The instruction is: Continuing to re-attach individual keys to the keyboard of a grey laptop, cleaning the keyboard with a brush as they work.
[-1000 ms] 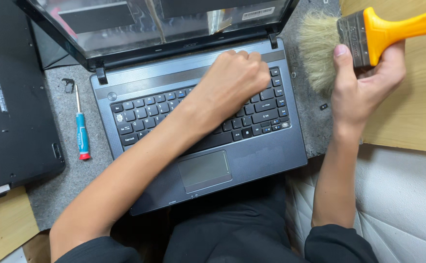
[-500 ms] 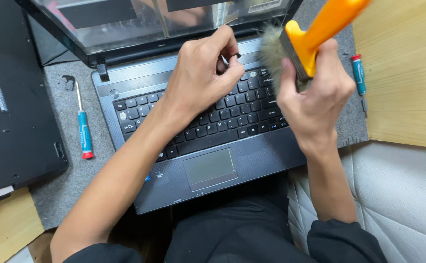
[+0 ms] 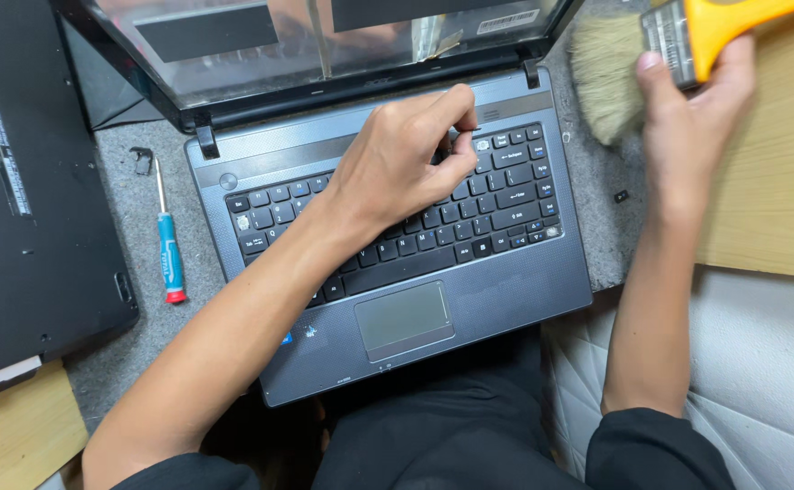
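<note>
A grey laptop (image 3: 506,290) lies open on a grey mat (image 3: 134,336) in front of me, its screen panel (image 3: 324,45) tilted back. My left hand (image 3: 397,168) rests on the black keyboard (image 3: 506,204), thumb and forefinger pinched together at the top key row; what is between them is hidden. My right hand (image 3: 687,118) is up at the right of the laptop and grips a wide paintbrush (image 3: 605,77) with an orange handle. The pale bristles hang over the mat beside the laptop's right hinge, off the keys.
A blue-handled screwdriver (image 3: 170,254) lies on the mat left of the laptop, with a small black part (image 3: 141,156) above it. A black laptop cover (image 3: 25,209) fills the left side. A wooden board (image 3: 778,200) and white quilted cushion (image 3: 759,363) are at right.
My right hand swung the brush in over the keyboard's upper right corner, then back out to the right. My left hand's fingers drew into a pinch at the top key row.
</note>
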